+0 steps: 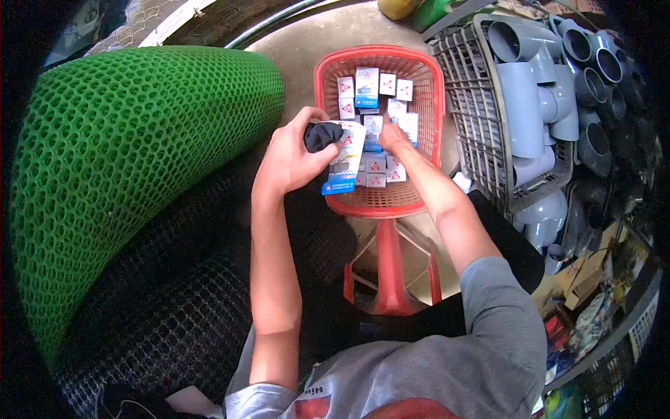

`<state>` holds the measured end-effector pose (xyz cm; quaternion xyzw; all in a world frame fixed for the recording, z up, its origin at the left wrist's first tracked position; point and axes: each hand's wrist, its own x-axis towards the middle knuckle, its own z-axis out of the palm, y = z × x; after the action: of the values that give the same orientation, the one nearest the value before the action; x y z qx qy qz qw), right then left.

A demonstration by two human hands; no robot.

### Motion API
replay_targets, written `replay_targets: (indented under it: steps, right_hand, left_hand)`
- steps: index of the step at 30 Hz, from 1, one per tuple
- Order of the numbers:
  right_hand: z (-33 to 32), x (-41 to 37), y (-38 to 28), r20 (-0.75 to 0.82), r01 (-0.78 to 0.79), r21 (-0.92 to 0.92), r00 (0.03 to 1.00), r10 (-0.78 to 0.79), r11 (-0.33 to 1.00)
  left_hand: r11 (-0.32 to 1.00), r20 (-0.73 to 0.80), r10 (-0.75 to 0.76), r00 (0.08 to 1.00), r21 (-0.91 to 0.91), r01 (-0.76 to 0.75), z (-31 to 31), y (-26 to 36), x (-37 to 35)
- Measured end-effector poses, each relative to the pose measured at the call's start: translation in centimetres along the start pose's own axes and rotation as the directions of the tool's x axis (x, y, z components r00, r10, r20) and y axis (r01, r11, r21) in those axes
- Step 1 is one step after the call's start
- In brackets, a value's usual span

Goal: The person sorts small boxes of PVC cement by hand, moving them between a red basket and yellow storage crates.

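Observation:
My left hand (294, 152) is closed round a bunched black cloth (322, 137) at the basket's left rim. Against its thumb is a white-and-blue printed carton (345, 162), tilted and apparently in the same grip. Inside the red plastic basket (434, 91), my right hand (395, 137) has its fingers closed at the edge of a small white-and-blue box (373, 128). Its fingertips are partly hidden. Several similar small boxes lie around it, many with a red triangle mark, and a taller box (366, 87) stands near the back.
A large roll of green plastic mesh (160, 140) lies to my left, with black mesh (181, 307) below it. At right, a grey crate (481, 105) holds grey pipe fittings (520, 105). The basket rests on a red stand (392, 265) between my legs.

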<state>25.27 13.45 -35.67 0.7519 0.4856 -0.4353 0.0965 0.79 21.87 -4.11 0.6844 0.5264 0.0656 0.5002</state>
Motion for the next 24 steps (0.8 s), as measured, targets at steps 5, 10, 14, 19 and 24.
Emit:
replay_targets:
  steps: [5, 10, 14, 19, 24]
  right_hand:
    - [2.4, 0.3, 1.3, 0.245, 0.256, -0.099, 0.943, -0.226, 0.962]
    - [0.2, -1.7, -0.5, -0.415, 0.141, 0.056, 0.904, -0.105, 0.989]
    - [-0.5, -1.9, 2.1, -0.714, 0.016, -0.104, 0.695, -0.086, 0.994]
    - [0.4, -1.3, 3.6, -0.447, 0.256, -0.136, 0.846, -0.29, 0.957]
    - [0.6, 0.2, 4.5, -0.414, 0.196, -0.071, 0.886, -0.208, 0.978]
  left_hand:
    - [0.999, -0.001, 0.002, 1.0, -0.032, -0.002, -0.1, 0.0, 0.3]
    - [1.0, -0.032, 0.03, 0.999, -0.01, -0.03, -0.5, -0.1, 0.2]
    - [0.997, -0.061, 0.072, 0.996, -0.026, -0.074, -0.2, -0.4, -0.1]
    - [0.998, -0.045, 0.058, 0.997, -0.037, -0.06, -0.4, -0.1, -0.2]
    - [0.999, -0.005, 0.028, 1.0, -0.028, -0.028, -0.5, -0.2, -0.1]
